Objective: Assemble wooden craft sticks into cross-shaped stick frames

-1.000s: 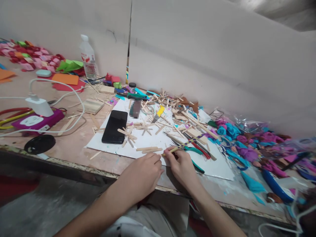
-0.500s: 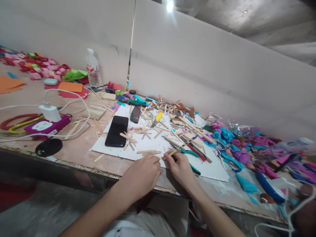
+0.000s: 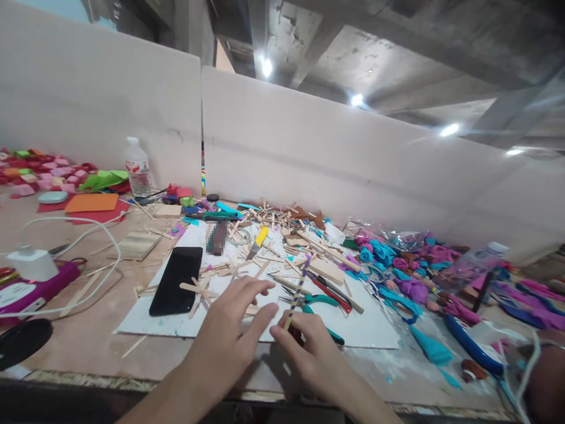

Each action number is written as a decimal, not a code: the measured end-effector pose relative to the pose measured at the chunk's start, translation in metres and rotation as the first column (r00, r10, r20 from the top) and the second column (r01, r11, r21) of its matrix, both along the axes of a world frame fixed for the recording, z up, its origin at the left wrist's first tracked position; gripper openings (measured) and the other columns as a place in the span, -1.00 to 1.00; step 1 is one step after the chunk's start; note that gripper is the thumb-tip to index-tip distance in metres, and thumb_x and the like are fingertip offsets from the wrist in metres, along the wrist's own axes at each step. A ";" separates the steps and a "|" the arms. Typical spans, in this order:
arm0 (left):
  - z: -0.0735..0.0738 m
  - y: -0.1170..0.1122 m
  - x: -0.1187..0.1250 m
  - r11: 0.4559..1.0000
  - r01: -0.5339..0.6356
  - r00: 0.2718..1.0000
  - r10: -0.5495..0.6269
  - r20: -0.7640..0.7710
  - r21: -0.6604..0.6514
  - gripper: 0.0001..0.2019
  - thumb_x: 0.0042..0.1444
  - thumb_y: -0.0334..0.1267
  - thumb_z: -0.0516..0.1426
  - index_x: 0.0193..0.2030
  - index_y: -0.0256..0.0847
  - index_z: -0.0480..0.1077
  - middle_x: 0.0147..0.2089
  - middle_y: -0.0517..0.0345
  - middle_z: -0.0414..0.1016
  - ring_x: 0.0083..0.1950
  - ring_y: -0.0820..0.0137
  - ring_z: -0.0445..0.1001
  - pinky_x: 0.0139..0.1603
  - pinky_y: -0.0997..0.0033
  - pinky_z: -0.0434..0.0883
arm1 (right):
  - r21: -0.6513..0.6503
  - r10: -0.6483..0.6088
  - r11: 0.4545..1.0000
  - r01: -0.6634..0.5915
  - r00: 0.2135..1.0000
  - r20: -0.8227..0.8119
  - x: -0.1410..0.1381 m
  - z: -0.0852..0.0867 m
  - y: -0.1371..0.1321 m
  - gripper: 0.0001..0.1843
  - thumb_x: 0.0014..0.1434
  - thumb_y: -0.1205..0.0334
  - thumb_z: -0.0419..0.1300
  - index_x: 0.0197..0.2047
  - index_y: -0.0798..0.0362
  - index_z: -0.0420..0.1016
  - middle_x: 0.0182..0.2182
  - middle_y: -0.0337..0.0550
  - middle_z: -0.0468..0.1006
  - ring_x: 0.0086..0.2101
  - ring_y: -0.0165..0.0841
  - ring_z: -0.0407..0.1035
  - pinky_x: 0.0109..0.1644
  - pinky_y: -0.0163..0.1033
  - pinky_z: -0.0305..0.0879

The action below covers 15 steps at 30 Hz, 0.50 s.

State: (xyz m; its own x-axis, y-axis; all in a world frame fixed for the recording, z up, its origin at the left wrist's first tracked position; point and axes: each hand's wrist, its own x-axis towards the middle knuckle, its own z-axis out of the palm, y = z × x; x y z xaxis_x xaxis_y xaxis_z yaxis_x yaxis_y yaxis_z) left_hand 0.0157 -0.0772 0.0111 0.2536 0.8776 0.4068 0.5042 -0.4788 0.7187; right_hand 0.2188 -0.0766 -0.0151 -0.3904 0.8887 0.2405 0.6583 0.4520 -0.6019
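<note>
My right hand pinches the lower end of a thin yellow stick with a purple stripe winding round it. The stick tilts up and away over a white board. My left hand is raised beside it, thumb and fingers apart, holding nothing. Just behind the left hand, a star of crossed craft sticks rests against a black phone. Teal-handled pliers lie beyond the right hand, and a red-handled tool is near them. A small yellow-handled blade lies farther back.
Loose wooden sticks pile up at the back. Blue, pink and purple crafted pieces crowd the right side. To the left are a purple power strip, a white cable, orange paper and a water bottle.
My left hand has lifted away from the right hand and its fingers have spread. The striped stick now points more steeply upward. The view has tilted up.
</note>
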 end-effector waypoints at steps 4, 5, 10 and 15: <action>0.027 0.012 0.024 0.873 0.365 0.820 -0.136 0.555 -0.325 -0.71 0.39 -0.01 0.13 -0.20 -0.19 0.47 -0.33 0.18 0.50 -0.25 0.35 0.49 -0.13 0.40 0.44 | -0.034 0.101 0.994 -0.099 0.993 0.065 0.005 0.025 0.003 -0.74 0.27 0.04 0.35 -0.36 0.02 0.60 -0.46 -0.29 0.61 -0.47 -0.40 0.39 -0.40 -0.35 0.27; 0.028 0.016 0.030 0.849 0.407 0.786 -0.138 0.603 -0.336 -0.68 0.41 0.00 0.10 -0.24 -0.20 0.42 -0.43 0.23 0.42 -0.33 0.38 0.46 -0.19 0.43 0.43 | -0.032 0.096 0.995 -0.094 0.992 0.084 0.012 0.031 0.009 -0.77 0.21 0.03 0.40 -0.33 0.00 0.63 -0.42 -0.28 0.64 -0.44 -0.37 0.43 -0.39 -0.35 0.29; 0.012 0.030 0.038 0.636 0.591 0.631 0.019 0.775 -0.497 -0.66 0.37 0.04 0.13 0.13 -0.08 0.29 -0.51 0.45 0.24 -0.66 0.58 -0.12 -0.67 0.62 0.08 | 0.094 -0.162 0.985 0.147 0.969 0.185 0.084 0.045 0.069 -0.68 0.41 0.06 0.13 -0.11 -0.02 0.70 -0.23 -0.08 0.70 -0.26 -0.20 0.53 -0.20 -0.21 0.37; 0.003 0.035 0.031 0.458 0.635 0.648 0.123 0.752 -0.622 -0.72 0.40 0.06 0.11 0.09 -0.02 0.28 -0.49 0.47 0.22 -0.67 0.62 -0.25 -0.74 0.67 -0.11 | 0.180 -0.344 0.937 0.299 0.875 0.339 0.131 0.014 0.106 -0.84 0.19 0.16 0.31 -0.24 0.02 0.69 -0.30 -0.01 0.67 -0.31 -0.14 0.53 -0.25 -0.19 0.30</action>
State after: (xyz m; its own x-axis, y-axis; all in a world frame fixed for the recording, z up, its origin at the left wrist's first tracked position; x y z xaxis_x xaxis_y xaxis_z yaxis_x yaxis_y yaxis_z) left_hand 0.0466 -0.0421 0.0138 0.5505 0.7913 -0.2662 -0.2798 0.4753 0.8342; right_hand 0.3500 0.0298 -0.0007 -0.1674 0.9538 0.2496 0.9400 0.2307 -0.2513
